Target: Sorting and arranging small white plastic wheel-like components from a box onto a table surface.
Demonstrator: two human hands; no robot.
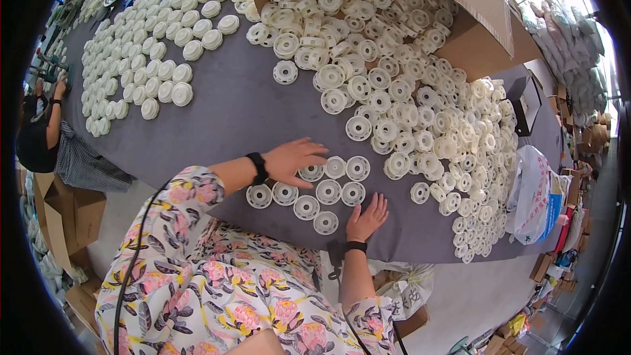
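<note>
Several round white plastic rings with open centres lie flat together in front of me, among them one ring (328, 192) in the middle of the group. My left hand (294, 161) reaches over the group's upper left side with fingers apart, partly covering a ring (311, 173). Whether its fingertips touch that ring I cannot tell. On the table just right of the group rests my right hand (368, 217), fingers stretched out and nothing in them. The ring nearest to it is the right-hand one (353, 194).
A large heap of similar rings (453, 138) spreads across the right, spilling from a tipped cardboard box (490, 23). Many white domed parts (151, 85) cover the far left of the grey table (243, 118). A plastic bag (531, 194) sits at the right edge. Another person (43, 135) works at left.
</note>
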